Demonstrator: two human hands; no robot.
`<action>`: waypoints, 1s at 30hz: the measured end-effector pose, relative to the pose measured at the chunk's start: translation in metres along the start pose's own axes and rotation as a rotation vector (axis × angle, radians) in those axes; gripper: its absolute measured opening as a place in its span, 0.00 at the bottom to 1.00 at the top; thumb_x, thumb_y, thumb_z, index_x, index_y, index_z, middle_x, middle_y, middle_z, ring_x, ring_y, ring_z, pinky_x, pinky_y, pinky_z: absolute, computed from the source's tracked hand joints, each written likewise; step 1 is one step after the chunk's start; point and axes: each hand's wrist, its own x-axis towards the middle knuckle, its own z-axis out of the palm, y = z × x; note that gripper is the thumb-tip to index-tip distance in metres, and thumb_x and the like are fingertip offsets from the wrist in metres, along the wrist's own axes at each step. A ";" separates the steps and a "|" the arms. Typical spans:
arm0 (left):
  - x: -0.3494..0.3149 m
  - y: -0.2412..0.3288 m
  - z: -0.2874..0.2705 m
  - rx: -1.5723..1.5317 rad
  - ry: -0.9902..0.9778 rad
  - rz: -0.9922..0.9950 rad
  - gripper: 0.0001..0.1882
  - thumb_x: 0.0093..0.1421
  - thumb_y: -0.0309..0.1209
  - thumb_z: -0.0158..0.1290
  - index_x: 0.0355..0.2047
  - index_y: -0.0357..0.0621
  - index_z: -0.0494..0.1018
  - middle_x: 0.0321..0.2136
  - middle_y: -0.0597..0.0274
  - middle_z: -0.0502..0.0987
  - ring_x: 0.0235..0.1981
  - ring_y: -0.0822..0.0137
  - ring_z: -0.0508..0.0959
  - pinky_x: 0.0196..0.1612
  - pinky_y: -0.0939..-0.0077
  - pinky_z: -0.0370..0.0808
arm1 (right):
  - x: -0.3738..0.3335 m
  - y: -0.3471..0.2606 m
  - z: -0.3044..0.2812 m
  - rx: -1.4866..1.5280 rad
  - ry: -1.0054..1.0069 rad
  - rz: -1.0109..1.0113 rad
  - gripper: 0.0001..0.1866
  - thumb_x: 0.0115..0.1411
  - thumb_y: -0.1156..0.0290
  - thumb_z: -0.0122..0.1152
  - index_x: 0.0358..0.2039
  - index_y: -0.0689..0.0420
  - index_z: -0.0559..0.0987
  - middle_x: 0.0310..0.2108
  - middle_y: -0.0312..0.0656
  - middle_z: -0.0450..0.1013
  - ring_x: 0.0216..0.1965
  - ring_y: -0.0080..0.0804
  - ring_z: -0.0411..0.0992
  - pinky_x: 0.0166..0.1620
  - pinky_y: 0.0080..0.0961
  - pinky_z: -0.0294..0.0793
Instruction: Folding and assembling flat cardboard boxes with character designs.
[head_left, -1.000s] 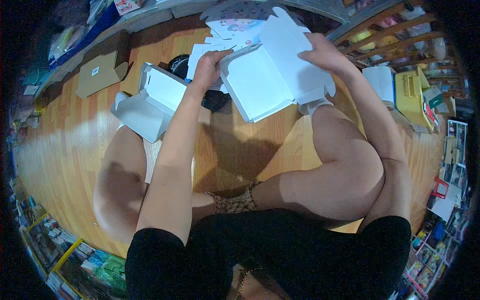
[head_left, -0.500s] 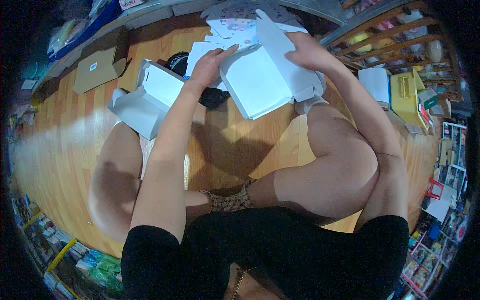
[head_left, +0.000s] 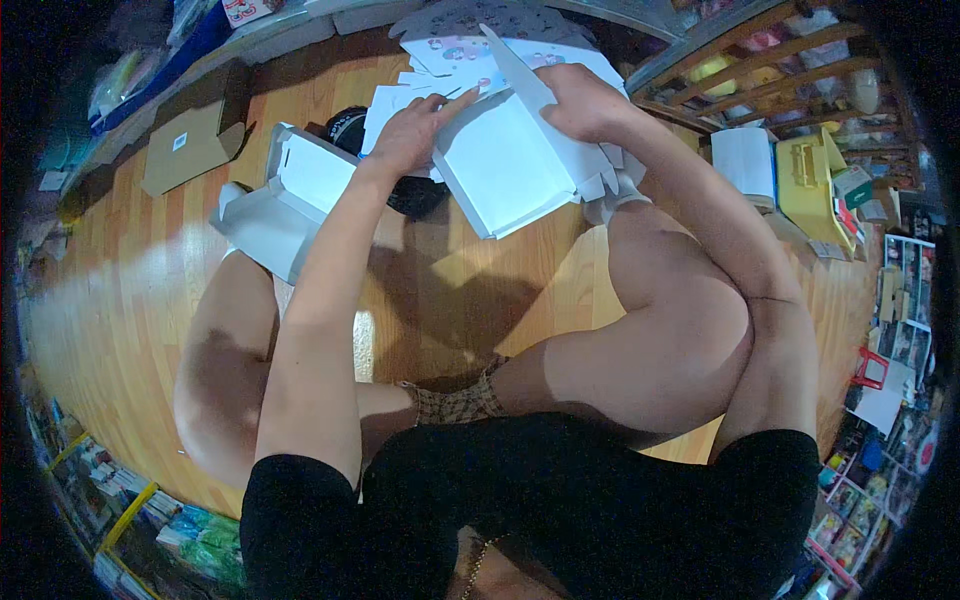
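A white cardboard box point(head_left: 500, 155) lies in front of me, its shallow tray facing up and its lid point(head_left: 520, 75) raised along the right side. My right hand point(head_left: 583, 103) grips the lid, with the thumb on its inner face and the fingers out of sight behind it. At the far left corner of the tray, my left hand point(head_left: 412, 135) holds the wall; its index finger reaches along the far edge and the other fingers are partly hidden. To the left, a second white box point(head_left: 310, 180) stands open on the floor, touched by neither hand.
Flat white printed cardboard sheets point(head_left: 470, 50) are piled beyond the box. A black round object point(head_left: 347, 130) sits between the boxes. A brown carton point(head_left: 190, 140) rests at far left; a yellow bin point(head_left: 805, 185) stands right, near a slatted wooden rack point(head_left: 780, 75). My bent legs flank the wooden floor.
My right hand has moved a little left, tilting the lid inward over the tray so it shows more edge-on. My left hand stays at the tray's corner. The whole view has shifted slightly.
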 end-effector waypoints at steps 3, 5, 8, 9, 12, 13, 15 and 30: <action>0.009 0.003 -0.004 -0.033 -0.069 -0.008 0.36 0.50 0.27 0.51 0.59 0.67 0.53 0.42 0.53 0.70 0.42 0.54 0.72 0.41 0.62 0.72 | 0.001 -0.004 -0.001 0.010 -0.004 0.007 0.21 0.46 0.75 0.50 0.43 0.66 0.71 0.38 0.58 0.71 0.43 0.50 0.69 0.47 0.35 0.66; 0.019 0.012 -0.003 0.059 -0.059 -0.097 0.27 0.53 0.35 0.51 0.54 0.57 0.61 0.40 0.51 0.71 0.42 0.53 0.72 0.43 0.64 0.72 | 0.001 -0.007 -0.001 -0.003 -0.018 0.032 0.21 0.46 0.74 0.50 0.43 0.66 0.71 0.38 0.59 0.71 0.43 0.50 0.69 0.47 0.35 0.66; 0.043 0.030 0.001 0.112 -0.140 -0.273 0.20 0.55 0.45 0.48 0.42 0.46 0.72 0.35 0.51 0.74 0.39 0.53 0.74 0.40 0.63 0.73 | 0.003 -0.011 0.000 -0.013 -0.021 0.070 0.21 0.46 0.74 0.50 0.43 0.66 0.71 0.38 0.59 0.71 0.43 0.50 0.69 0.47 0.35 0.66; 0.047 0.035 0.002 0.112 -0.136 -0.276 0.20 0.55 0.45 0.48 0.42 0.46 0.72 0.35 0.51 0.74 0.39 0.53 0.74 0.40 0.63 0.73 | 0.003 -0.012 0.001 -0.014 -0.027 0.067 0.21 0.46 0.74 0.50 0.43 0.66 0.71 0.38 0.59 0.71 0.43 0.50 0.69 0.47 0.35 0.66; 0.058 0.045 0.004 0.067 -0.074 -0.452 0.22 0.54 0.49 0.48 0.32 0.41 0.75 0.32 0.49 0.75 0.37 0.53 0.76 0.38 0.62 0.74 | 0.003 -0.013 0.004 -0.031 -0.037 0.071 0.21 0.46 0.74 0.50 0.43 0.66 0.71 0.38 0.58 0.71 0.43 0.50 0.69 0.47 0.35 0.66; 0.062 0.046 0.004 0.071 -0.062 -0.454 0.22 0.54 0.49 0.48 0.32 0.41 0.75 0.32 0.49 0.75 0.37 0.53 0.76 0.38 0.62 0.74 | 0.002 -0.013 0.005 -0.021 0.012 0.043 0.18 0.44 0.76 0.49 0.38 0.67 0.72 0.36 0.60 0.71 0.41 0.52 0.69 0.45 0.37 0.68; 0.068 0.046 0.005 -0.003 -0.084 -0.498 0.21 0.53 0.48 0.49 0.31 0.42 0.76 0.30 0.50 0.77 0.35 0.53 0.77 0.37 0.62 0.74 | 0.001 -0.013 0.006 -0.008 0.055 0.016 0.16 0.43 0.78 0.47 0.34 0.69 0.73 0.34 0.62 0.71 0.39 0.54 0.70 0.43 0.39 0.69; 0.071 0.033 0.007 0.028 -0.096 -0.365 0.11 0.51 0.26 0.44 0.32 0.44 0.76 0.33 0.51 0.77 0.37 0.54 0.77 0.39 0.61 0.74 | 0.004 -0.006 0.003 0.006 0.009 -0.017 0.20 0.47 0.72 0.51 0.43 0.62 0.72 0.36 0.57 0.71 0.41 0.51 0.69 0.44 0.36 0.66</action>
